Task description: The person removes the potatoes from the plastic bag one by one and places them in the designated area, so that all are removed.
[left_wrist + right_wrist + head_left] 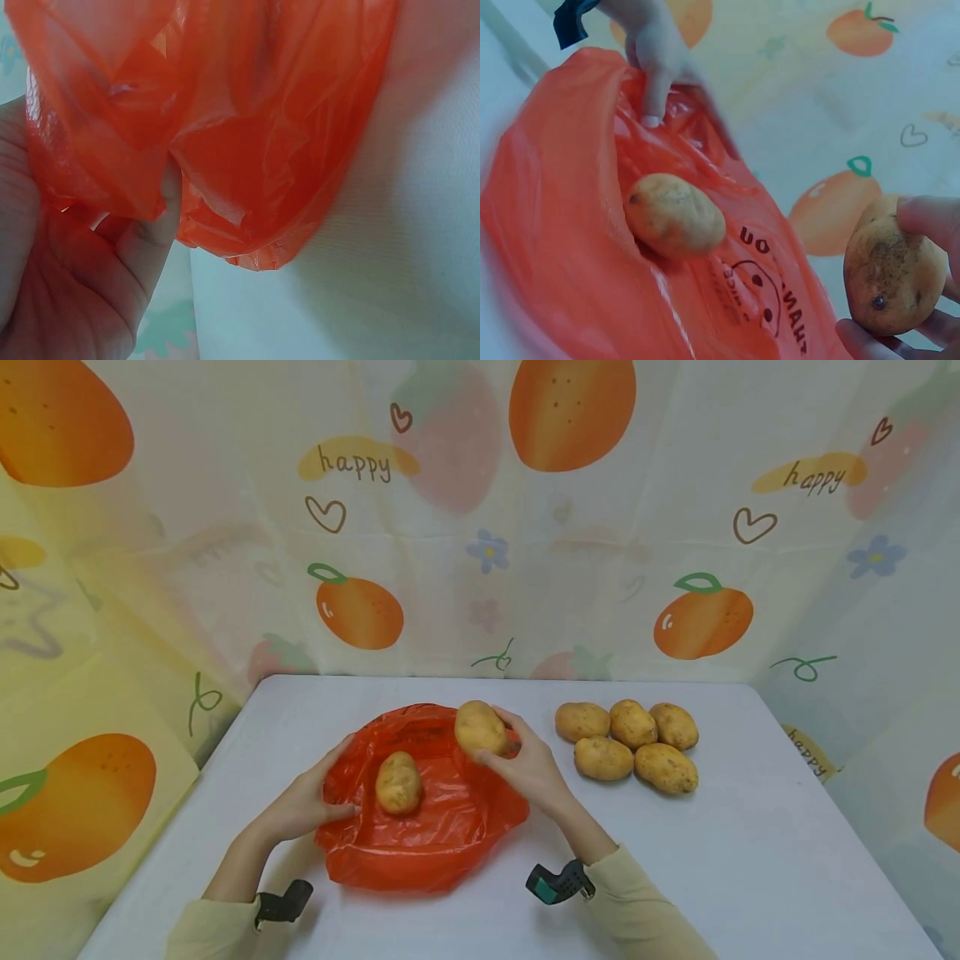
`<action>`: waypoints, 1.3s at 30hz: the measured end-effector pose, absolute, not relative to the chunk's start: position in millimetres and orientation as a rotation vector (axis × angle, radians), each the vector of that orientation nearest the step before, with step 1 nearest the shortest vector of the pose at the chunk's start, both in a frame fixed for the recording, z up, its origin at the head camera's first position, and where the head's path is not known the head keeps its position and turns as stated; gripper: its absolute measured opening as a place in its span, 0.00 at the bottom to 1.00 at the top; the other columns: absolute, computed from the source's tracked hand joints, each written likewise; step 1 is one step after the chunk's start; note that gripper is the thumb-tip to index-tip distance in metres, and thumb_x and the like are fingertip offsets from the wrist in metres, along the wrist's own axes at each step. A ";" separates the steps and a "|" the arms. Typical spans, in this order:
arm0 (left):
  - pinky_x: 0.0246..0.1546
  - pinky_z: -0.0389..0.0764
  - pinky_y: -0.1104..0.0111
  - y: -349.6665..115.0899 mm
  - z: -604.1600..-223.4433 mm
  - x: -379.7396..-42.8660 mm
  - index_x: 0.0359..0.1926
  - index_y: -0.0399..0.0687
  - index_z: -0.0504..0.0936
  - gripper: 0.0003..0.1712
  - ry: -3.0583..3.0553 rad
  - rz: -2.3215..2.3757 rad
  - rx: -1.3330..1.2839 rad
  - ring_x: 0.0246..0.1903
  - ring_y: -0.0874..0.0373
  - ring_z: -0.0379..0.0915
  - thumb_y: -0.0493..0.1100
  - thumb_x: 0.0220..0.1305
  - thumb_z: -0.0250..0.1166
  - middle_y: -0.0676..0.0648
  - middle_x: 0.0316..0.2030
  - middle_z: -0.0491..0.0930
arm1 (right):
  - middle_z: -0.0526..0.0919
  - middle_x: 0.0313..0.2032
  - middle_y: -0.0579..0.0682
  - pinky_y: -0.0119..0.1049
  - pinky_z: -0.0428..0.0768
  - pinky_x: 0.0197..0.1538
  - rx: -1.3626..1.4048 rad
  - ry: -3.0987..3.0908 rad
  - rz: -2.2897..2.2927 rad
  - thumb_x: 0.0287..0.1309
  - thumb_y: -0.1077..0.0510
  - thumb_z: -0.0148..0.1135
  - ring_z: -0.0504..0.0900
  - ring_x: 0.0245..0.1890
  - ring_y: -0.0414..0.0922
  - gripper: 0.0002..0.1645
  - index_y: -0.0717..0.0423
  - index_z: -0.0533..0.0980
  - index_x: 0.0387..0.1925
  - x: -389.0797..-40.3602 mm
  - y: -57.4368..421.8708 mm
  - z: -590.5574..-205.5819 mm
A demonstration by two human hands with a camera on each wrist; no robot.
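Observation:
A red plastic bag (442,852) lies on the table with its mouth spread wide. Its left edge is gripped by my left hand (307,797), thumb inside and fingers behind the plastic. In the left wrist view the thin red film (247,165) drapes over those fingers. One potato (399,783) rests inside the bag, and the right wrist view shows this potato (676,215) beside printed lettering. My right hand (534,768) holds another potato (480,727) between thumb and fingers, over the bag's right back rim. Dark marks show on this held potato (892,270).
Several loose potatoes (603,758) sit in a cluster on the white table (750,860), right of the bag. A printed cloth (562,610) with oranges hangs behind the table's back edge. Each wrist wears a dark camera mount (283,903).

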State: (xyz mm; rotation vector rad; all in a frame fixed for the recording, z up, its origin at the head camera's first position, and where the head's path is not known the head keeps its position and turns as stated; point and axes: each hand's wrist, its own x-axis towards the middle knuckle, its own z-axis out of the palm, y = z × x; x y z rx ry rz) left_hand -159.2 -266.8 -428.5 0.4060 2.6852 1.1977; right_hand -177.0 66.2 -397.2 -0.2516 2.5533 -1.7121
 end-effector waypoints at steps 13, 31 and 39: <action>0.52 0.71 0.45 -266.5 -429.1 -160.4 0.72 0.60 0.43 0.58 2.683 1.197 0.378 0.62 0.37 0.58 0.44 0.47 0.72 0.39 0.68 0.55 | 0.66 0.61 0.44 0.38 0.78 0.47 -0.292 2.580 -1.735 0.49 0.49 0.68 0.74 0.49 0.49 0.42 0.34 0.60 0.64 -170.7 95.3 -401.1; 0.51 0.72 0.46 -266.6 -430.4 -159.9 0.72 0.61 0.43 0.58 2.669 1.194 0.364 0.62 0.38 0.56 0.45 0.48 0.72 0.40 0.68 0.54 | 0.66 0.62 0.47 0.36 0.80 0.43 -0.457 2.684 -1.687 0.48 0.54 0.70 0.76 0.45 0.49 0.43 0.39 0.61 0.65 -157.0 148.6 -419.5; 0.52 0.71 0.45 -267.4 -432.2 -160.8 0.72 0.62 0.43 0.58 2.675 1.195 0.368 0.63 0.38 0.55 0.46 0.48 0.72 0.40 0.68 0.54 | 0.65 0.63 0.54 0.38 0.80 0.43 -0.465 2.786 -1.554 0.49 0.59 0.69 0.74 0.47 0.51 0.43 0.51 0.61 0.66 -143.0 163.9 -421.8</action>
